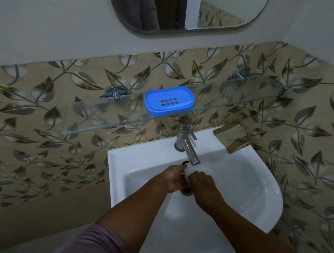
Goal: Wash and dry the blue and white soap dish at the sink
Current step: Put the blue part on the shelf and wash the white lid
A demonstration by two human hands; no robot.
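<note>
Blue plastic oval soap dish tray (169, 100), with a grid of small drain holes in its floor, sits on the clear glass wall shelf (93, 117), just above and behind the tap; I see only the blue part there. White ceramic corner basin (258, 188) below it, fixed against leaf-patterned beige wall tiles (28, 133). Chrome single-lever tap (186, 144) angles down over the bowl; I cannot tell whether water is running. Both hands are together in the bowl, under the tap's spout and over the dark drain opening (186, 192). Left hand (175, 180): fingers curled inward toward the right hand, one dark-painted nail showing near the spout. Right hand (203, 186): knuckles up, fingers curled toward the left hand. The two hands touch or nearly touch at the fingertips, and something pale shows between them, but I cannot make out whether it is an object or the basin surface, so I cannot tell what either hand grips, if anything. A mauve sleeve (93, 243) covers the left upper arm. Rounded frameless mirror (213, 12) hangs on the plain grey wall above the tiles.
</note>
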